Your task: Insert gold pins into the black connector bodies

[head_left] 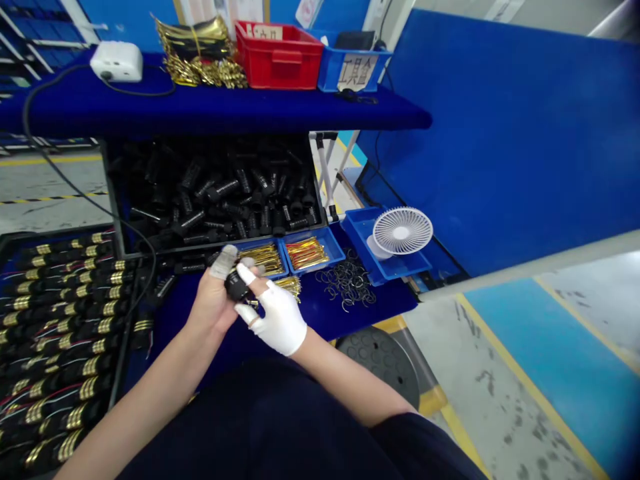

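Black connector piece (236, 285), held just over the blue-covered bench (325, 317). Far left there's a tray (120, 347) of black parts with gold bands and red wires. The left hand (215, 303), one fingertip taped, wraps closed around the piece, and the white-gloved right hand (280, 321) pinches it narrowly from the other side. Further right are loose dark wire rings (347, 280), then a small white fan (403, 231).
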`<control>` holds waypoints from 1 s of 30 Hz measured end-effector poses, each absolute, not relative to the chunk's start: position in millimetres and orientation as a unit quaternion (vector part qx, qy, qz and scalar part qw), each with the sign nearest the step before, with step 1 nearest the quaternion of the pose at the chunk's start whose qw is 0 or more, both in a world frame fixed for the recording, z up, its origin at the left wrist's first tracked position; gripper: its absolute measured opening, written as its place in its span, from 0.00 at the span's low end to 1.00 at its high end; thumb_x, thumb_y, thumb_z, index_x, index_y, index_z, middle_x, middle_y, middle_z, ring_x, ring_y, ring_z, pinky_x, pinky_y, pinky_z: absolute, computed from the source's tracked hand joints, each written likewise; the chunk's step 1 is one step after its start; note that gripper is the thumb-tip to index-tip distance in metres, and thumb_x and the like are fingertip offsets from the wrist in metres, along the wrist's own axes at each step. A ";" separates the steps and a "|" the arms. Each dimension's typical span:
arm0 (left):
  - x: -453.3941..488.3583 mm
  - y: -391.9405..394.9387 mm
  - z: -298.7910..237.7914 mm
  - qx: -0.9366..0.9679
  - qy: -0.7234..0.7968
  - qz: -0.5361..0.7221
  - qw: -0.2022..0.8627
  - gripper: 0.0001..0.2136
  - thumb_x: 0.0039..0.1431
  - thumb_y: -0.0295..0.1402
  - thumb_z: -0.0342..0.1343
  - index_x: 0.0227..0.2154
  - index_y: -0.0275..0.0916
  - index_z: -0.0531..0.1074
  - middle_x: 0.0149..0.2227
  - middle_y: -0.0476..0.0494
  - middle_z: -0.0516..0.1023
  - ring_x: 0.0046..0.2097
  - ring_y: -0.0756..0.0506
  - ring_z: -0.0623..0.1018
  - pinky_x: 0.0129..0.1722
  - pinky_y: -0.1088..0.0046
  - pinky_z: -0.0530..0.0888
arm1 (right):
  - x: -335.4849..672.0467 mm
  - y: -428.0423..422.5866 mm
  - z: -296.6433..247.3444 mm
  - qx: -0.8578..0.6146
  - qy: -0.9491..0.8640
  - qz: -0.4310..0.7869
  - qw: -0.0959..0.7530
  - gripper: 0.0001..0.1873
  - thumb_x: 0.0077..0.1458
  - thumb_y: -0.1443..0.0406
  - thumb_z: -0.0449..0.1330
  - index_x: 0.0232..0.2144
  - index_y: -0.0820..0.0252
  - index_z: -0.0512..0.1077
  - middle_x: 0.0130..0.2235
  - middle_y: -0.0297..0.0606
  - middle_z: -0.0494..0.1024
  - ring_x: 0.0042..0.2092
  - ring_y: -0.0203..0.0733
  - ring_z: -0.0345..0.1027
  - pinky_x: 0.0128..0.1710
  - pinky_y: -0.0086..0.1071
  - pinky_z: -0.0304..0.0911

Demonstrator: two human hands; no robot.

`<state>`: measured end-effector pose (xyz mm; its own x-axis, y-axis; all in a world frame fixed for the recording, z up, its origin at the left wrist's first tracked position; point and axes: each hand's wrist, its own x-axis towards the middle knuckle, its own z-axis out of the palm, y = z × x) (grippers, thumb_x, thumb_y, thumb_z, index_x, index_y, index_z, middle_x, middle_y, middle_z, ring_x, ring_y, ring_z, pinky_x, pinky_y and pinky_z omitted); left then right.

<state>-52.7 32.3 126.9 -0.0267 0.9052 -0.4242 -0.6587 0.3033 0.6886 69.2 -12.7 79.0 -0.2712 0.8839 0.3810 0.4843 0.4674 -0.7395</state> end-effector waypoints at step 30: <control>38.9 5.3 61.2 0.132 0.423 0.293 0.847 0.11 0.63 0.30 0.59 0.48 0.36 0.74 0.42 0.38 0.80 0.36 0.46 0.81 0.48 0.58 0.81 | 346.5 -32.7 -84.0 -0.804 -0.507 0.143 0.274 0.05 0.56 0.69 0.62 0.37 0.57 0.75 0.45 0.41 0.76 0.45 0.44 0.73 0.50 0.36 0.66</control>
<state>38.9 5.3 61.2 0.4701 0.6082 -0.6396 -0.3856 0.7934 0.4709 346.5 -32.7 -84.0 0.4442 0.8947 0.0476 0.7372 -0.3348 -0.5869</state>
